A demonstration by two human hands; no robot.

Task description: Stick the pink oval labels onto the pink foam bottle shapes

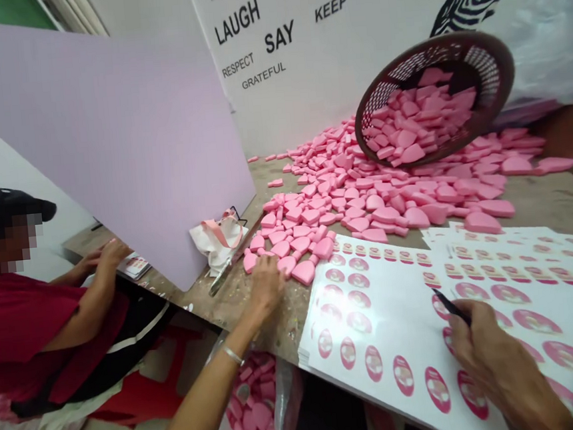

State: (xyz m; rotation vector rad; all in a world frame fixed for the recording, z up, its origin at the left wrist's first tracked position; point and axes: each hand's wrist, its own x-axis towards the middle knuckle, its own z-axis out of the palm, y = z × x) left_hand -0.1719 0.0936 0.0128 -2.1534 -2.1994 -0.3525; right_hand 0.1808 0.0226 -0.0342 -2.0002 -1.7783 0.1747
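Observation:
My left hand point(267, 289), with a bracelet at its wrist, is at the near edge of a heap of pink paddle-shaped pieces point(355, 202). Its fingers are curled down and closed on a pink piece point(251, 261), which they partly cover. In my right hand point(494, 354) is a slim black pointed tool point(450, 306) that looks like tweezers. The tool's tip lies over sheets of pink and white stickers point(386, 317), with rows of ovals and small labels. Some spots on the top sheet are bare white.
A brown mesh basket point(508, 82) lies tipped over, spilling pink pieces. A pale purple panel point(124, 142) stands at left, beside a white pouch point(213, 241) and a metal strip point(226, 274). Beyond it sits another person point(34, 311). A plastic bag of pink pieces point(255, 405) is below the table edge.

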